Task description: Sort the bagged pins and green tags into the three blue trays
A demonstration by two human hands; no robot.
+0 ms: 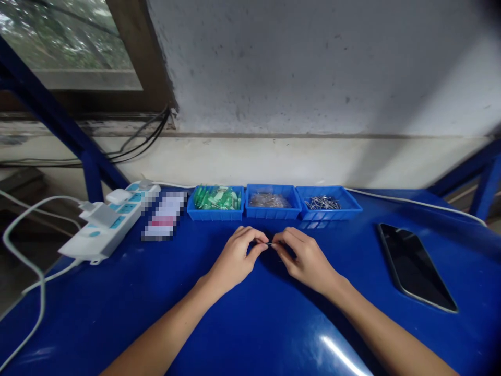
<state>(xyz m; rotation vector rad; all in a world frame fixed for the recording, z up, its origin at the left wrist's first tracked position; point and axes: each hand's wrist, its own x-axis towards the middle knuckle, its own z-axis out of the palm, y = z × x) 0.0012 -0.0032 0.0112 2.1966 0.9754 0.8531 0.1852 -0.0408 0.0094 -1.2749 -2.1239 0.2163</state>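
My left hand (238,257) and my right hand (304,257) meet over the middle of the blue table, each closed in a thumb-and-finger pinch. Between the fingertips shows a small thin metal piece (270,244), mostly covered by the fingers; its exact kind is too small to tell. Just beyond the hands, three blue bins stand in a row. Green plastic parts (219,198) fill the left bin (215,214). The middle bin (273,212) has small brownish, see-through pieces (268,199) in it. Thin metal pins (323,203) lie in the right bin (332,214).
A white power strip (113,222) with plugs and cables lies at the left, beside a pixelated flat item (165,215). A dark smartphone (417,266) rests on the blue table (250,324) at the right. Behind stands a wall; blue frame bars rise at both sides.
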